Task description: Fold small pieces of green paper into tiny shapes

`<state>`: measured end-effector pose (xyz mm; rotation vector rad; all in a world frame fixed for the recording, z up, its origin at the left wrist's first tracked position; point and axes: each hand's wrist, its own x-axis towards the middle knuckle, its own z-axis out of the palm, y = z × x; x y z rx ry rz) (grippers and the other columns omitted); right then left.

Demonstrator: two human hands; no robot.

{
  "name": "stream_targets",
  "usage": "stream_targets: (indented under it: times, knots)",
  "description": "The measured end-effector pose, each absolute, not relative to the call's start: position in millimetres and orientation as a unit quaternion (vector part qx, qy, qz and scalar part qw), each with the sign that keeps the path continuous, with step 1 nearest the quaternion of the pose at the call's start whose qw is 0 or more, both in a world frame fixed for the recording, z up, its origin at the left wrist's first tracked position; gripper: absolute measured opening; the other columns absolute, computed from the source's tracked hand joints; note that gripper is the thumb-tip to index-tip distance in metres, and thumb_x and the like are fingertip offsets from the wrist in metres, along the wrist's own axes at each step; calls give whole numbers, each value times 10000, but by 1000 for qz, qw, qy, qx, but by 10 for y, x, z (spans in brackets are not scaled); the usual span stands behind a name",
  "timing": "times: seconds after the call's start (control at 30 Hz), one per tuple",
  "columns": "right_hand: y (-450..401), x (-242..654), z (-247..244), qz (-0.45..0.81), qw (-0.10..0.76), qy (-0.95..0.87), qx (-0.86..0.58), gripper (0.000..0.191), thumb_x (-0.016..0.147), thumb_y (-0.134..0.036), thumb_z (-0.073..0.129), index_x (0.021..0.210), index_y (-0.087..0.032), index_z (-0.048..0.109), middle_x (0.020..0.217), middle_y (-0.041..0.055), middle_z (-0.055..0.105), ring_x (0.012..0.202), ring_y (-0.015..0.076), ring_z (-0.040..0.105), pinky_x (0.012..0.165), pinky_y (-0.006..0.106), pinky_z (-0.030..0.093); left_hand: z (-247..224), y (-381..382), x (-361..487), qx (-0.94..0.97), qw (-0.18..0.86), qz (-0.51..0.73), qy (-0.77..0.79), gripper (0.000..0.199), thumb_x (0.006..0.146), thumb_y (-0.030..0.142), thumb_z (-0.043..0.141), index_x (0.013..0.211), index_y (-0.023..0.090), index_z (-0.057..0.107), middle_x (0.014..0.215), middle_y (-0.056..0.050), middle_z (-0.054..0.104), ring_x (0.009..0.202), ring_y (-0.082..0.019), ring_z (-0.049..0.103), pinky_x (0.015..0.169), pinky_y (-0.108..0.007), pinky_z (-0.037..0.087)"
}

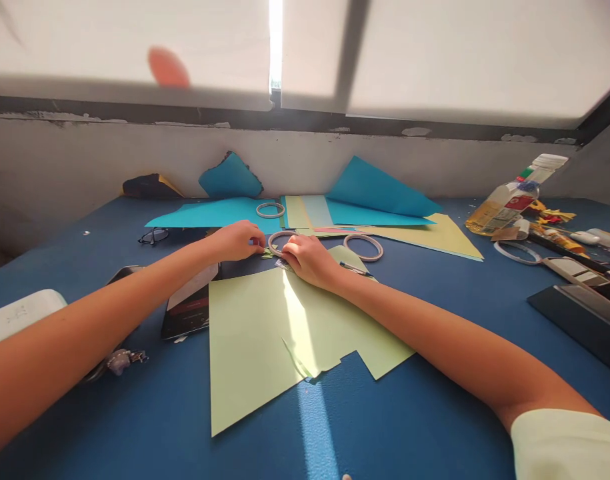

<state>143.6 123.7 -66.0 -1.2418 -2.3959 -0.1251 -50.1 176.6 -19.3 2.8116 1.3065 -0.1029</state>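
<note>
Above the pale green paper sheet [255,333], which has a notched, torn-looking near edge, my two hands are close together. My right hand [312,260] has its fingers closed on the right side of a narrow tape roll [271,244]. Just left of the roll is my left hand [239,241], its fingers curled together near small green paper scraps [267,254]; what they pinch, if anything, is too small to see. A pen [355,269] lies beside my right wrist. Two more tape rolls rest nearby, one behind [271,216] and one to the right [365,259].
Blue sheets [205,213] and a yellow sheet [445,233] lie toward the wall. Eyeglasses [155,235] and a dark-screened device [187,313] are on the left. At right, a tilted bottle [507,203] of yellowish liquid stands near clutter and a dark case [575,320].
</note>
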Motion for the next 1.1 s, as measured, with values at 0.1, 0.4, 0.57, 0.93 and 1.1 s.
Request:
stream_targets:
  times: [0.1,0.4,0.57,0.93,1.1]
  knots:
    - [1235,1438,-654,-49,212,-866,-450,207,908,-197,426,835,-143,612,897,80,609,902,195,528,718,311,349,-172,1776,-481,904,24,-49,424,278,885,302,518,1113,143,535,1115,-79,559,951,-201,574,803,-395,499]
    - [1237,1436,-654,-54,202,-864,-457,200,884,-305,511,971,-139,580,1004,47,594,919,166,573,811,376,473,-164,1723,-430,886,51,-77,454,273,891,303,509,1116,151,535,1125,-82,556,954,-197,572,808,-394,497]
    - [1236,1437,-665,-38,222,-863,-451,167,893,-266,483,872,-138,588,918,36,593,906,168,548,797,354,429,-94,1671,-423,865,89,-93,484,273,889,309,510,1103,142,540,1100,-77,566,935,-196,579,794,-387,502]
    - [1069,1383,-572,72,372,-824,-422,215,904,-278,435,923,-146,604,944,109,633,919,222,551,788,355,359,245,1167,-613,849,79,87,516,274,792,399,484,814,161,619,800,-43,653,719,-180,572,588,-255,387]
    - [687,1251,-428,189,419,-814,-354,186,872,-338,491,872,-182,592,831,31,657,761,138,601,673,258,452,191,617,-542,845,83,164,502,228,787,360,492,789,165,609,809,-53,631,773,-195,550,644,-282,386]
